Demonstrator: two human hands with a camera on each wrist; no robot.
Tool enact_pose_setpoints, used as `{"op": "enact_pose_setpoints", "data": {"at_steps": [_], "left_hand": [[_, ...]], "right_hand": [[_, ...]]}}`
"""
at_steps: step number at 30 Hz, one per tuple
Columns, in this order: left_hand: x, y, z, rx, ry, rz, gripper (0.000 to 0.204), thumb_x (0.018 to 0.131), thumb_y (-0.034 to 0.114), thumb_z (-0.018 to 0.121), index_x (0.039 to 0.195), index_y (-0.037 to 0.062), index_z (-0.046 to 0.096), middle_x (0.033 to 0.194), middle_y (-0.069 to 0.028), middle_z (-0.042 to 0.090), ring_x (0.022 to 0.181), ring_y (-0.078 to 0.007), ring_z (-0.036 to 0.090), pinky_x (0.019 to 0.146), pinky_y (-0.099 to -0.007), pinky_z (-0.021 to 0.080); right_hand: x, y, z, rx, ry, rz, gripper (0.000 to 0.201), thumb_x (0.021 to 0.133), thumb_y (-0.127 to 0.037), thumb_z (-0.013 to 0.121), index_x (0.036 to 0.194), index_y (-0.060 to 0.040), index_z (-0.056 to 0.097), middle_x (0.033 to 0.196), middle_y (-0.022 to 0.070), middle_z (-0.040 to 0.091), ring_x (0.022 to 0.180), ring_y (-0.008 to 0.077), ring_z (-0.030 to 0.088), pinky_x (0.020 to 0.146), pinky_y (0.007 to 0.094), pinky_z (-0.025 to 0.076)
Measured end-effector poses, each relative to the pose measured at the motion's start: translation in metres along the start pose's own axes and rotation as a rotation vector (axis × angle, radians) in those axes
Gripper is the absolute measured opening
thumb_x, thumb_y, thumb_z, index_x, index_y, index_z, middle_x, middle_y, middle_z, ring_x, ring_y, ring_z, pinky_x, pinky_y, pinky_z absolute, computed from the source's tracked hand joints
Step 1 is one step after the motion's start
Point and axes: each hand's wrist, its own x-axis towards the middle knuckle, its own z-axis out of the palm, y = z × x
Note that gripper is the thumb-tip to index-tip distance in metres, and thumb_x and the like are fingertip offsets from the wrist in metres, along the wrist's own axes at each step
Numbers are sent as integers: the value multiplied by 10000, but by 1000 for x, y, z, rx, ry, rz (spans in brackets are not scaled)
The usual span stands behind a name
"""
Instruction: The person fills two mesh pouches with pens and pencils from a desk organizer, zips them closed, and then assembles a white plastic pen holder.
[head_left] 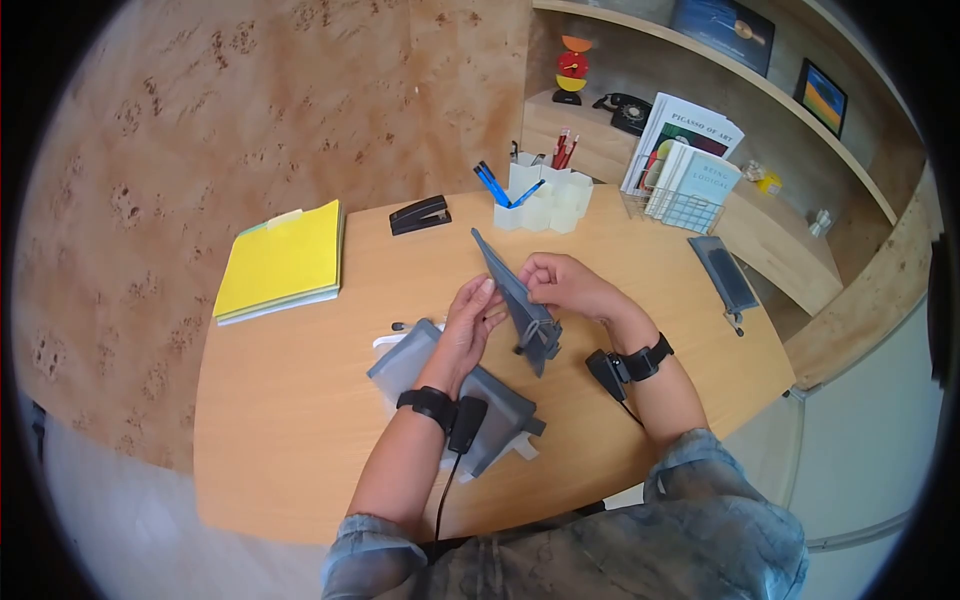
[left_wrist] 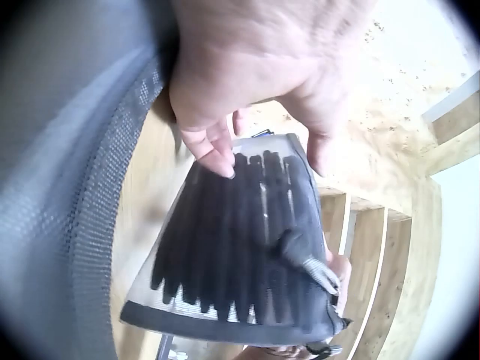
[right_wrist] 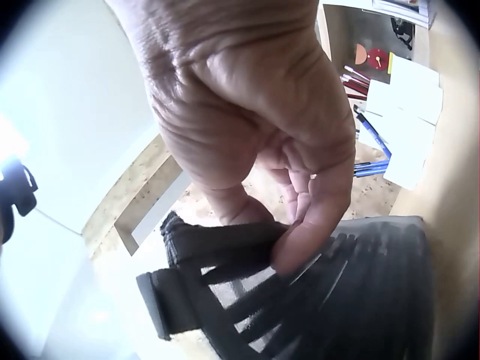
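Both hands hold up a dark grey zip pouch point(head_left: 512, 300), tilted above the table. Through its clear mesh side in the left wrist view, several black pens point(left_wrist: 225, 225) lie side by side. My left hand point(head_left: 468, 325) grips the pouch along its left side, the fingers on one face and the thumb at the edge. Thumb and forefinger of my right hand point(head_left: 575, 287) pinch the pouch's edge close to a black fabric tab point(right_wrist: 172, 300). A zip pull point(left_wrist: 307, 259) hangs over the pouch. Beneath my left forearm lies a larger grey mesh pouch point(head_left: 500, 400).
At the back stand a white pen holder point(head_left: 545, 200) with blue and red pens, and a black stapler point(head_left: 420, 215). Yellow folders point(head_left: 280, 262) lie at left. A wire rack point(head_left: 675, 208) of books and another small grey pouch point(head_left: 722, 272) are at right.
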Motion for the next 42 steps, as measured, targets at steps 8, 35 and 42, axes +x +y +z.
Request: {"op": "enact_pose_setpoints", "data": {"at_steps": [8,35,42], "left_hand": [[3,-8,-1,322,-61,62,424,857,114,647,1226,77,442,1007,-28,586,857,-108,562,706,-231,435],[-4,-3,5,45,-85,145,98,884,122,621,940,72,558,784,-26,633,597,-72,534,549,-178,426],[-9,-13,25,374,-102,210,168,854,102,664,906,107,504,763,21,596,619,-31,531,491,-143,376]], "right_hand": [[6,18,2,96,85,-47,185,816,-38,582,999,-41,552,723,-29,569,625,45,529,528,193,419],[-1,12,24,-164,42,135,176,839,-161,622,770,0,608,635,70,616,533,134,604,502,246,502],[11,30,16,72,243,27,166,875,-146,622,822,6,584,674,67,619,563,123,618,489,237,516]]}}
